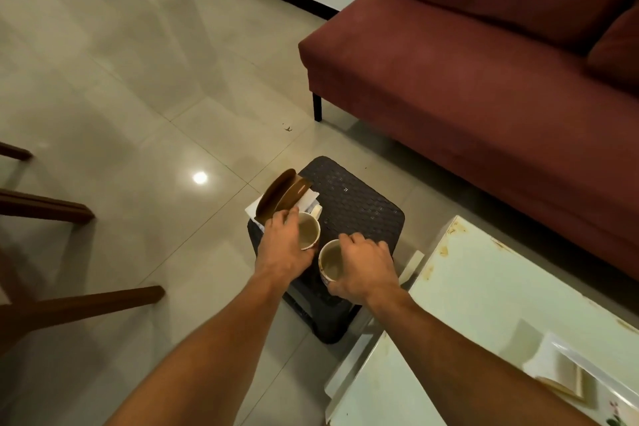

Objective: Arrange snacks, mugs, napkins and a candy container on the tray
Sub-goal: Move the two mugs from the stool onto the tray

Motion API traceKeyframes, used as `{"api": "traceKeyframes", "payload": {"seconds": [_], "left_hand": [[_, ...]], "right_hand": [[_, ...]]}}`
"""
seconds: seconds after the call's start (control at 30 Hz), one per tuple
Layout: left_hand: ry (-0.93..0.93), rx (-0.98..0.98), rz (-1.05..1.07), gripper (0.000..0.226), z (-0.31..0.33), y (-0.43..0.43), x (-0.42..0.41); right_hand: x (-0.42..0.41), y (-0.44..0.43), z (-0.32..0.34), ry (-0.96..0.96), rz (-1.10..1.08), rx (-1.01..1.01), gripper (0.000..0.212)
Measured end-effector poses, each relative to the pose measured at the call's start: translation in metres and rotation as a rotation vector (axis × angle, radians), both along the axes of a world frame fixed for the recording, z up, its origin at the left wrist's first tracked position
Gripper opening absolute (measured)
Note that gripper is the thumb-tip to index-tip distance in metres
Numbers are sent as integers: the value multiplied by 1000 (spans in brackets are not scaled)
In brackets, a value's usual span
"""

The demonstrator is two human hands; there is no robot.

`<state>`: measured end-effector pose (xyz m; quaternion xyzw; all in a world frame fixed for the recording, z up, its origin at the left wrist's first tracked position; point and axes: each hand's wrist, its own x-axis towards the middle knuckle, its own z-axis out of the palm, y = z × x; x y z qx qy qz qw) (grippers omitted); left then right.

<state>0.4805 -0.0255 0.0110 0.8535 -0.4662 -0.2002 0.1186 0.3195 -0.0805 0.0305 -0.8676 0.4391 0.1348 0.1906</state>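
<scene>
Two pale mugs stand on a dark woven stool [359, 204]. My left hand [281, 245] wraps around the left mug [308, 228] from its left side. My right hand [363, 264] grips the right mug [330, 261] from the right, fingers curled over its rim. Behind the left mug a brown holder [281, 195] leans at the stool's far left corner, with white napkins [309, 201] tucked beside and under it. At the bottom right, a clear tray [594, 387] rests on a pale table and carries a tan folded packet [563, 380].
A dark red sofa [466, 55] fills the upper right. The pale green table [484, 304] with worn edges stands right of the stool. Wooden chair legs [45, 207] reach in from the left. Glossy floor tiles [138, 79] spread beyond.
</scene>
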Motion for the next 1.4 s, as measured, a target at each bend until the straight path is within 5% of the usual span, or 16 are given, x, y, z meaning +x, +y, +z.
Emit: {"api": "traceKeyframes", "payload": {"seconds": [0.33, 0.8, 1.4], "left_hand": [[-105, -170, -284, 92, 36, 18, -68], [148, -238, -1066, 86, 26, 51, -377], [140, -30, -1207, 98, -37, 74, -535]], "right_hand": [[-137, -13, 55, -79, -240, -64, 82], [-441, 8, 67, 134, -667, -53, 83], [-556, 23, -16, 96, -555, 43, 91]]}}
